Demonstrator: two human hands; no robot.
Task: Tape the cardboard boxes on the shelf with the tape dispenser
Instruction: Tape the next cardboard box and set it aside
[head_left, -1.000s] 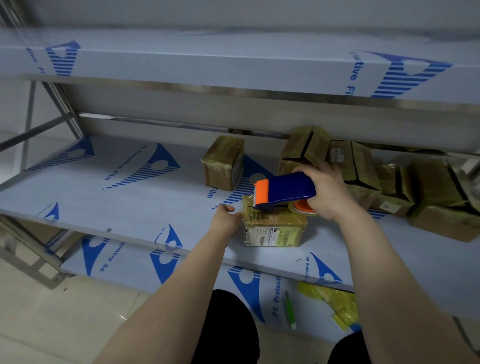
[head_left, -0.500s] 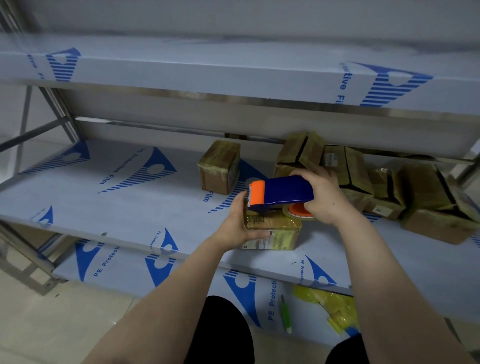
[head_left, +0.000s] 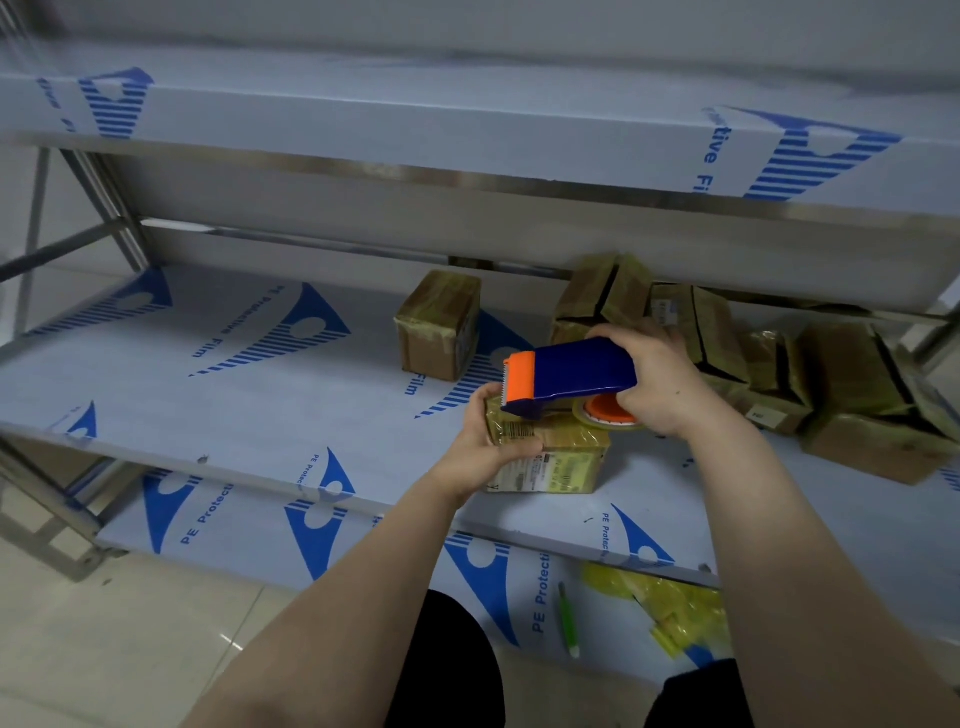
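Observation:
A small taped cardboard box (head_left: 569, 462) with a printed label sits near the front edge of the middle shelf (head_left: 218, 405). My left hand (head_left: 480, 441) grips the box's left corner, thumb across its front top edge. My right hand (head_left: 660, 384) grips the handle of a blue tape dispenser (head_left: 576, 374) with an orange blade end and an orange-cored tape roll. The dispenser lies over the box's top, blade end pointing left by my left fingertips.
Another taped box (head_left: 439, 325) stands alone further back. Several taped boxes (head_left: 727, 353) crowd the shelf's right side. An upper shelf (head_left: 467, 140) overhangs. On the lower shelf lie a green pen (head_left: 569, 618) and yellow plastic scraps (head_left: 660, 603).
My left hand went from touching the box's left side to gripping its corner. The dispenser stayed above the box top, shifting only a little.

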